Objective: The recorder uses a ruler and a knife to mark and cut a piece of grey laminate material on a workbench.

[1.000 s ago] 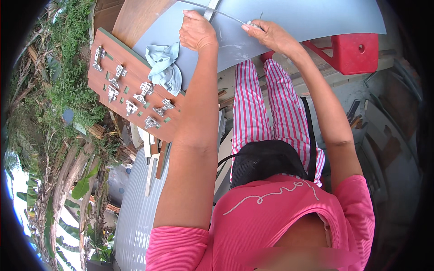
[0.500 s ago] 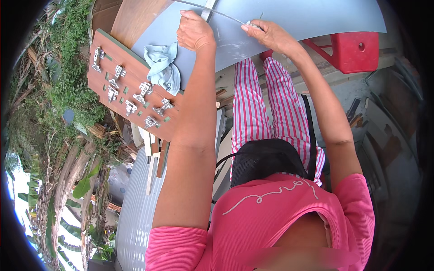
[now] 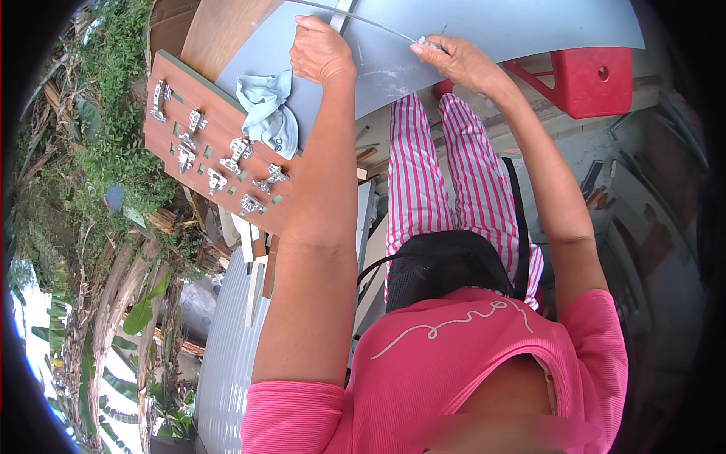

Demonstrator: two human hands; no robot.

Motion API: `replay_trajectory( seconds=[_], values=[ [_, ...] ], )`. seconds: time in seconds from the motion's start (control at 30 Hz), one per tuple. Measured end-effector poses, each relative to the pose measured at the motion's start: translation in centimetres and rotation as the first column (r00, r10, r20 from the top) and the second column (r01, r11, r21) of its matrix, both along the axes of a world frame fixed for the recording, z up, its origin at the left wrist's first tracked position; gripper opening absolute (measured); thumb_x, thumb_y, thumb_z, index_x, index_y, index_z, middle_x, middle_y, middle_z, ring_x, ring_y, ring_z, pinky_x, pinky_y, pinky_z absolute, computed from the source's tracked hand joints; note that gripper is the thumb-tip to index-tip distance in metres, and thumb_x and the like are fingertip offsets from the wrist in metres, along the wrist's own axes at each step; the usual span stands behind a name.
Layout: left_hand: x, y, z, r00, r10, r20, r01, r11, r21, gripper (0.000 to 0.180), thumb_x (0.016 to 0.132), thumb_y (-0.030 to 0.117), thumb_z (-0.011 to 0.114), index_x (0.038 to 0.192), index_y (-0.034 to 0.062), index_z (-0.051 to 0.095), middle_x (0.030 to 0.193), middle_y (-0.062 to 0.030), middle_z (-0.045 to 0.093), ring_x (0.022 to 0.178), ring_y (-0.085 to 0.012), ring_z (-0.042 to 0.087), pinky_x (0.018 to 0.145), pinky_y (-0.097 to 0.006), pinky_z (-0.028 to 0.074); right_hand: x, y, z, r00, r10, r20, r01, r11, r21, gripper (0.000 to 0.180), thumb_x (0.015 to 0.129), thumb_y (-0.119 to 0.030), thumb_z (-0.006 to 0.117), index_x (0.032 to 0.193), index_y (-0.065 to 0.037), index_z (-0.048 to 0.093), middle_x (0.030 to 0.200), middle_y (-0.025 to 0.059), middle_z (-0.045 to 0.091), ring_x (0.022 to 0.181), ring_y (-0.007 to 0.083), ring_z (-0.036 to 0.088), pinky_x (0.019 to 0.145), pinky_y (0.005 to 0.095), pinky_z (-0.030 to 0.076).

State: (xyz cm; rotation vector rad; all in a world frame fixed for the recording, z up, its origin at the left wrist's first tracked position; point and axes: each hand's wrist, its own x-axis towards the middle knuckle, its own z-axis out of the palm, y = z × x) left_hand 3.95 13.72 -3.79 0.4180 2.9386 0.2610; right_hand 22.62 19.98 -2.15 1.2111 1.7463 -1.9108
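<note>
My left hand is closed in a fist over the grey-blue sheet; its fingers hide whatever is inside. A pale flat bar shows right beside that fist, and I cannot tell whether the hand grips it. From the top edge a thin grey strip runs across to my right hand, which pinches its end between thumb and fingers. Something small and whitish, with a thin spike sticking up, shows at that fingertip. A crumpled light-blue cloth lies left of my left wrist.
At the left, a reddish-brown board carries several metal hinges beside small cut-outs. A red plastic stool stands under the sheet's right side. Wood offcuts and a ribbed pale panel are lower left, near plants.
Both hands stay closed. My left hand has shifted slightly up and left, and my right hand slightly right, so they are a little farther apart. The view has moved slightly.
</note>
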Motion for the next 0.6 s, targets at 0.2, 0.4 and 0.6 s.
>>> replay_trajectory(
  seconds=[0.2, 0.4, 0.6],
  values=[
    [-0.1, -0.3, -0.3, 0.996, -0.031, -0.078, 0.033, 0.999, 0.031, 0.055, 0.094, 0.036, 0.031, 0.066, 0.0026, 0.065, 0.062, -0.0207, 0.062, 0.060, -0.0399, 0.060, 0.058, -0.048, 0.046, 1.2, -0.5, 0.6, 0.999, -0.016, 0.048, 0.016, 1.000, -0.015, 0.068, 0.084, -0.063, 0.052, 0.110, -0.001, 0.062, 0.095, 0.0148, 0.065, 0.093, 0.0253, 0.060, 0.086, 0.0358, 0.044],
    [0.2, 0.3, -0.4, 0.998, -0.032, -0.047, 0.034, 0.999, 0.024, 0.056, 0.093, 0.036, 0.029, 0.069, 0.0021, 0.067, 0.067, -0.0220, 0.063, 0.065, -0.0413, 0.061, 0.061, -0.049, 0.047, -0.1, -0.7, -1.5, 0.997, -0.070, -0.042, 0.075, 0.988, 0.137, 0.060, 0.085, -0.063, 0.051, 0.098, -0.005, 0.062, 0.065, -0.0012, 0.046, 0.058, 0.0097, 0.042, 0.055, 0.0247, 0.037],
    [-0.2, -0.2, 0.1, 1.000, -0.002, -0.015, 0.002, 1.000, 0.004, 0.058, 0.092, 0.037, 0.028, 0.071, 0.0017, 0.068, 0.071, -0.0230, 0.064, 0.069, -0.0424, 0.061, 0.064, -0.050, 0.047, 0.8, -0.9, -0.1, 0.999, -0.037, 0.019, 0.037, 0.999, -0.012, 0.072, 0.083, -0.066, 0.050, 0.110, 0.000, 0.061, 0.098, 0.0168, 0.065, 0.095, 0.0283, 0.060, 0.087, 0.0374, 0.044]
  ],
)
